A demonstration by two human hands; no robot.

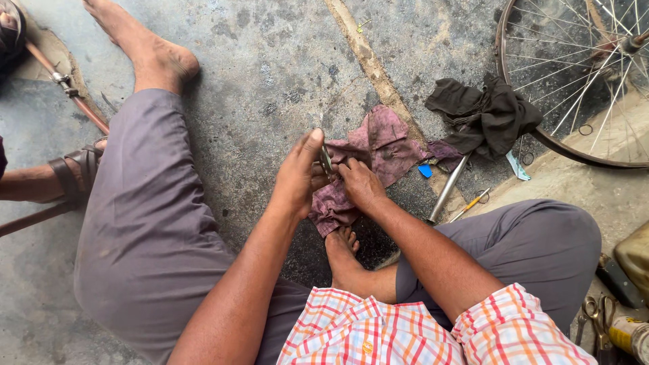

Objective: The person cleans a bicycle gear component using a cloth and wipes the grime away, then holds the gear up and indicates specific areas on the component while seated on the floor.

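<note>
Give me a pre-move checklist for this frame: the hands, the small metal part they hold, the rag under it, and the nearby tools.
1. Left hand grips the small metal part: ok, fingers wrapped round it.
2. Right hand meets the part too: ok, fingertips at it.
3. Kind of part: cannot tell, mostly hidden by the fingers.
4. Purple rag lies under the hands on the concrete floor: ok.
5. Metal tube and yellow-handled tool lie beside the right forearm: ok.
6. Bicycle wheel apart from the hands: ok.
</note>
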